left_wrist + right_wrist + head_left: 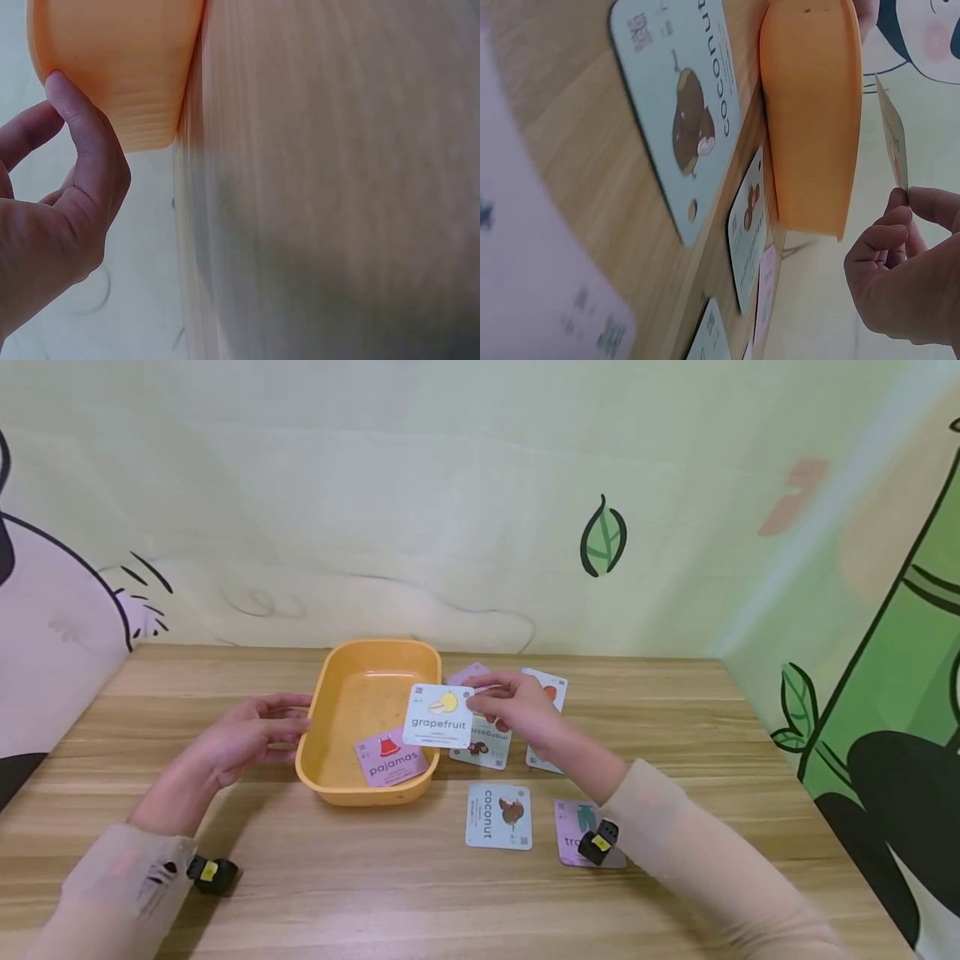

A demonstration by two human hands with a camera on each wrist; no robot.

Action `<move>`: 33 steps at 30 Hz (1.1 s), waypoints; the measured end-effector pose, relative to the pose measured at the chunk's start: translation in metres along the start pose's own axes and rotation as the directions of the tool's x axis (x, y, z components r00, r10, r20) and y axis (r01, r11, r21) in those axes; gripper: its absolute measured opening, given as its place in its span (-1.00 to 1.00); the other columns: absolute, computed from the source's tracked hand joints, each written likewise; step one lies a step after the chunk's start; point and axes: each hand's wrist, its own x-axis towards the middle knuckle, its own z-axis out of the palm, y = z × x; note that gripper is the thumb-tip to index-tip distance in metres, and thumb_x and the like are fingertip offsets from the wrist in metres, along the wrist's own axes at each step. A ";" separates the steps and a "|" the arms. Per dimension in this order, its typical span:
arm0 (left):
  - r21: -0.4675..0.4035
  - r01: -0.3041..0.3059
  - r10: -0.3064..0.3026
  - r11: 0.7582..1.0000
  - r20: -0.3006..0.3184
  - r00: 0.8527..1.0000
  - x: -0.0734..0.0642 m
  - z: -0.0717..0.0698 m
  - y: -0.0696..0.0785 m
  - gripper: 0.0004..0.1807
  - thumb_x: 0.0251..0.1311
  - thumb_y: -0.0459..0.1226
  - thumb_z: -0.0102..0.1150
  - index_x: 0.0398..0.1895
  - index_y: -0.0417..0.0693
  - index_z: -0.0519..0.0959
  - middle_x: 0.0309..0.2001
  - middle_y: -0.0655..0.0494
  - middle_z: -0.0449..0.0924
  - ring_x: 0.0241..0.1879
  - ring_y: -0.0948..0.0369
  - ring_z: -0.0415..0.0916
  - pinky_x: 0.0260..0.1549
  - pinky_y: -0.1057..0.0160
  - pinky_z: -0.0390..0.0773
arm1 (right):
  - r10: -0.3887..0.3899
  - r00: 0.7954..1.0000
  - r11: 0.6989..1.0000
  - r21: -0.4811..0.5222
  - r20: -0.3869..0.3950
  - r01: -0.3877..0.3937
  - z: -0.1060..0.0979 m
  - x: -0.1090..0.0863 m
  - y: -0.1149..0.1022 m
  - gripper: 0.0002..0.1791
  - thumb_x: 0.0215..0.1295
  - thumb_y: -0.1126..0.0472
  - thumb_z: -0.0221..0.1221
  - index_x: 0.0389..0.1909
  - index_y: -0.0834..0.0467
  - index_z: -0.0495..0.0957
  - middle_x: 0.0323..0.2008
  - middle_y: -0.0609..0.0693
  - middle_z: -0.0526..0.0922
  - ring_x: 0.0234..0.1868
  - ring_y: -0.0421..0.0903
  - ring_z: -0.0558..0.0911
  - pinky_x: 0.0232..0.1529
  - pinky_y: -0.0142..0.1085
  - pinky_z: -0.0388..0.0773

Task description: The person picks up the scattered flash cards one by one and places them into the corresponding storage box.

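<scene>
My right hand (521,706) pinches the grapefruit flashcard (438,717) at its upper right corner, over the right rim of a yellow-orange plastic tray (330,693). In the right wrist view the same card (894,139) appears nearly edge-on, held between thumb and finger above the tray's wall (810,127). Inside the tray a pink pajamas card (390,760) leans toward its near right corner. On the other side, my left hand (251,735) has relaxed fingers against the tray's left rim. A fingertip meets the rim in the left wrist view.
A coconut card (491,817) lies in front of the tray's right side. Beside it, a purple card (573,852) is partly covered by my right wrist device. A mangosteen card (487,752) and other cards lie under my right hand. Behind the wooden table hangs a printed backdrop (450,527).
</scene>
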 end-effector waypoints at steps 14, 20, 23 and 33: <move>0.002 -0.001 0.001 1.000 0.001 1.000 0.000 -0.001 -0.001 -0.29 0.50 -0.33 0.13 0.55 -0.40 0.07 0.05 0.04 0.51 -0.15 0.24 0.61 -0.14 0.19 0.71 | -0.149 0.988 0.983 -0.100 0.033 0.151 0.028 0.009 0.004 -0.71 0.32 0.27 0.38 0.05 0.16 0.72 -0.18 0.02 0.74 -0.19 0.06 0.65 -0.29 -0.30 0.55; 0.001 -0.001 0.001 1.000 0.001 1.000 0.000 -0.002 -0.001 -0.30 0.50 -0.32 0.13 0.55 -0.39 0.07 0.06 0.03 0.51 -0.15 0.24 0.61 -0.13 0.18 0.71 | -0.217 0.976 0.960 -0.173 0.038 0.220 0.035 0.010 0.004 -0.73 0.31 0.29 0.39 0.02 0.19 0.72 -0.18 0.00 0.70 -0.18 -0.08 0.66 -0.16 -0.32 0.62; 0.000 0.000 0.000 1.000 0.001 1.000 0.000 -0.002 -0.001 -0.30 0.50 -0.32 0.13 0.55 -0.39 0.07 0.06 0.03 0.51 -0.15 0.24 0.61 -0.13 0.18 0.71 | -0.223 0.974 0.950 -0.213 0.044 0.227 0.037 0.011 0.004 -0.74 0.31 0.27 0.40 0.00 0.18 0.72 -0.23 -0.01 0.70 -0.22 -0.10 0.65 -0.18 -0.34 0.62; -0.004 0.005 -0.005 1.000 0.003 1.000 0.000 -0.002 -0.001 -0.29 0.50 -0.32 0.14 0.55 -0.39 0.07 0.07 0.01 0.51 -0.14 0.23 0.61 -0.12 0.17 0.71 | -0.222 0.970 0.934 -0.265 0.099 0.240 0.042 0.012 0.007 -0.72 0.35 0.27 0.35 0.02 0.28 0.70 -0.31 0.00 0.65 -0.46 -0.16 0.51 -0.57 -0.44 0.40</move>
